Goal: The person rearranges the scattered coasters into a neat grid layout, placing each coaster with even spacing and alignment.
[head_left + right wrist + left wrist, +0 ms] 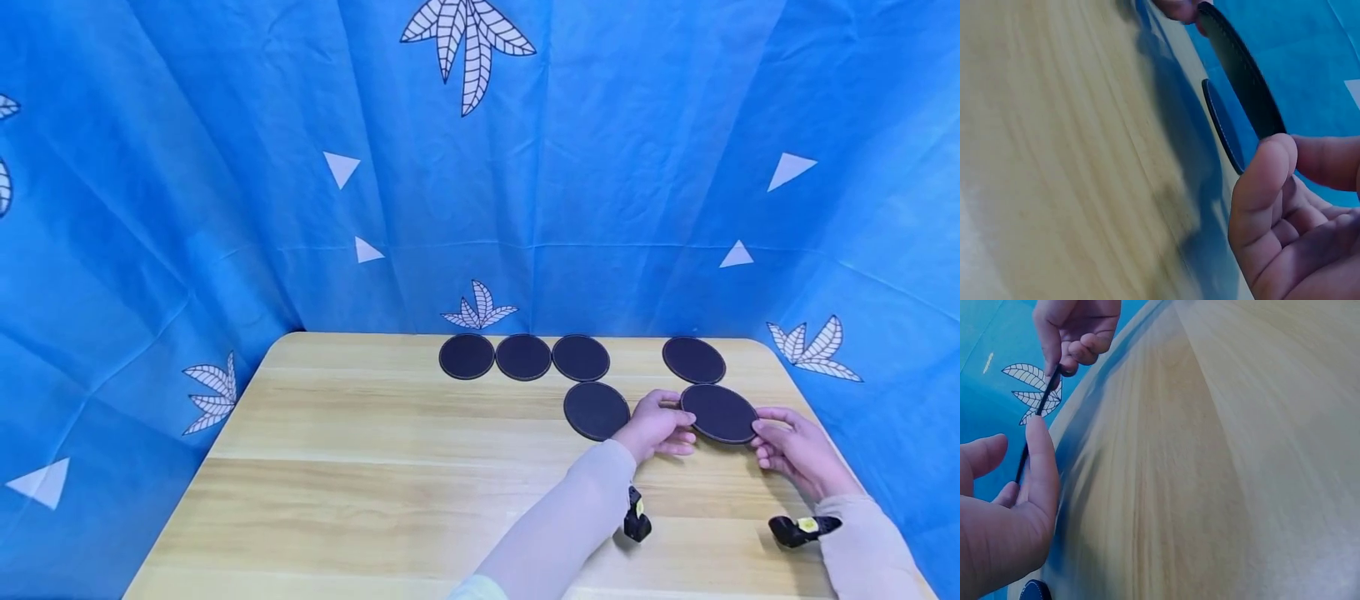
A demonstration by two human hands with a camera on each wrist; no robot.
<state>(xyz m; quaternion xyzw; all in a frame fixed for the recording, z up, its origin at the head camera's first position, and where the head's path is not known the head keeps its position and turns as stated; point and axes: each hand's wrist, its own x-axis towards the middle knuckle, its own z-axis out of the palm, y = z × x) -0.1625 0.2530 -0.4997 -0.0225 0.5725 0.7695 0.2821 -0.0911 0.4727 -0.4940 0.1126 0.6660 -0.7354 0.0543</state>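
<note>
Now I am pinching a thin, round black disc (718,412) by opposite rims, left hand (657,427) and right hand (797,450). It is hovering near the smooth wooden table's (360,475) right edge; five matching discs (522,357) are lying flat behind and beside it.

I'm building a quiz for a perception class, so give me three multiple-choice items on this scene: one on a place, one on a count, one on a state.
1. Where do the three touching discs lie?
A. along the table's far edge
B. at its near edge
C. on the cloth

2. How many dark discs show in the head view?
A. four
B. six
C. nine

3. How is the held disc carried?
A. flat under one palm
B. by its rim between both hands
C. stacked on another disc

Answers: 1 A, the row sits by the blue backdrop. 2 B, five lie on the table and one is held. 3 B, the left hand and right hand pinch opposite edges.
</note>
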